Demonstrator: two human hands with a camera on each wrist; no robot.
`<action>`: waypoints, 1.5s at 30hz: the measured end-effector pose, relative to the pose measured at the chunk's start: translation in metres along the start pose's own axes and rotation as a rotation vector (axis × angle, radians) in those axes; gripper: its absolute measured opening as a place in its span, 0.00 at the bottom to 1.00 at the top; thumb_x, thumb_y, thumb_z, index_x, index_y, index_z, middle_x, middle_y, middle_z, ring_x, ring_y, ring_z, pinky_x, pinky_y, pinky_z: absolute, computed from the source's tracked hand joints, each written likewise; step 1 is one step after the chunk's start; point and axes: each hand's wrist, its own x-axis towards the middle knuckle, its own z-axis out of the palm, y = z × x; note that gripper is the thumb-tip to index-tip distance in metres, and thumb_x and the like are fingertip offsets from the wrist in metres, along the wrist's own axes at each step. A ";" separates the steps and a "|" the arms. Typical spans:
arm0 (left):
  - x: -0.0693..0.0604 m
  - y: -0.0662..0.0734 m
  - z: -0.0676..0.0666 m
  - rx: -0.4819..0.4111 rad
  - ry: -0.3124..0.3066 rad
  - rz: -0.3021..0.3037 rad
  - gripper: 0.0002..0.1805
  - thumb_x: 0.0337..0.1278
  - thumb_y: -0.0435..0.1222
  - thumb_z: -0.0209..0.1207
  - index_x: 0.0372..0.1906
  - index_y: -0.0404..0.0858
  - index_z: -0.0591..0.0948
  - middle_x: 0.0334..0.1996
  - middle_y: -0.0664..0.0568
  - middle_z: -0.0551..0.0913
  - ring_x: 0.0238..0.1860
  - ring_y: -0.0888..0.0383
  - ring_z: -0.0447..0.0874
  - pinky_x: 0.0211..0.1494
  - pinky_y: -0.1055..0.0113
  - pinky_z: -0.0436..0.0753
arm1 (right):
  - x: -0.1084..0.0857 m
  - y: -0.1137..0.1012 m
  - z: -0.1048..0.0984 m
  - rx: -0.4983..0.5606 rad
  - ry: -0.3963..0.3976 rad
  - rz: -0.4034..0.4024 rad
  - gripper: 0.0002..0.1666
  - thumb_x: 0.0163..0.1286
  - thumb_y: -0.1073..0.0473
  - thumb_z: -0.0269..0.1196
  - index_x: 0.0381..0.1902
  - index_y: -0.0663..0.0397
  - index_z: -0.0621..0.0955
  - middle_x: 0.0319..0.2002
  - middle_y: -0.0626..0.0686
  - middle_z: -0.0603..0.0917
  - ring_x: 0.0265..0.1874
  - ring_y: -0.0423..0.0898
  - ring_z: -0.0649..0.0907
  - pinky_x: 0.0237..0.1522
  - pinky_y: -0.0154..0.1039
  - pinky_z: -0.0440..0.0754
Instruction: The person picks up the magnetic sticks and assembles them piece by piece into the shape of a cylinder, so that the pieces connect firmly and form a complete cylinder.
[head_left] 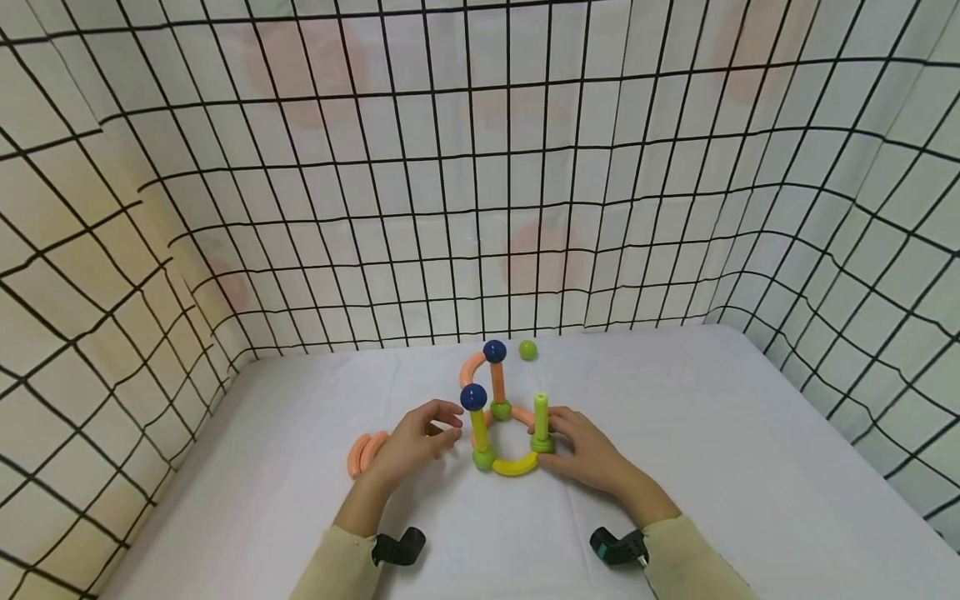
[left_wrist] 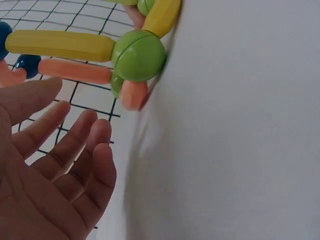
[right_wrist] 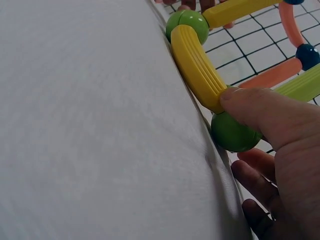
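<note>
A toy frame of rods and balls stands on the white cloth. My right hand (head_left: 588, 450) pinches it at a green ball (right_wrist: 235, 132), the thumb lying where the ball meets a curved yellow rod (head_left: 516, 467). From this ball rises a light green rod (head_left: 542, 415) with a bare top. To the left, a yellow rod (head_left: 480, 429) and, behind it, an orange rod (head_left: 498, 383) stand upright. Each carries a blue ball (head_left: 473, 397), and a curved orange rod (head_left: 470, 367) joins the two. My left hand (head_left: 416, 437), fingers loosely bent, holds nothing beside the yellow rod.
Loose curved orange rods (head_left: 358, 456) lie left of my left hand, partly behind it. A loose green ball (head_left: 528, 350) rests behind the frame. A white backdrop with a black grid (head_left: 480, 183) encloses the back and sides of the table (head_left: 675, 400).
</note>
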 end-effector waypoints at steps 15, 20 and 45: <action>-0.001 -0.007 0.011 0.141 -0.006 0.018 0.22 0.54 0.44 0.72 0.53 0.42 0.81 0.50 0.51 0.83 0.46 0.56 0.81 0.48 0.64 0.80 | 0.002 -0.017 0.012 -0.099 0.098 0.010 0.28 0.57 0.49 0.74 0.56 0.46 0.82 0.66 0.49 0.75 0.65 0.55 0.76 0.65 0.60 0.73; 0.000 -0.009 0.015 0.173 0.035 0.013 0.21 0.54 0.44 0.72 0.50 0.41 0.81 0.46 0.50 0.81 0.42 0.56 0.78 0.43 0.65 0.77 | 0.001 -0.023 0.018 -0.132 0.126 0.024 0.27 0.56 0.48 0.75 0.54 0.45 0.83 0.66 0.51 0.76 0.63 0.55 0.77 0.63 0.60 0.74; 0.015 -0.007 0.014 0.308 0.133 0.022 0.17 0.55 0.38 0.70 0.48 0.35 0.84 0.41 0.47 0.78 0.37 0.57 0.76 0.38 0.68 0.76 | -0.002 -0.029 0.023 -0.154 0.133 -0.081 0.19 0.58 0.48 0.74 0.45 0.40 0.81 0.67 0.53 0.74 0.61 0.53 0.79 0.57 0.60 0.76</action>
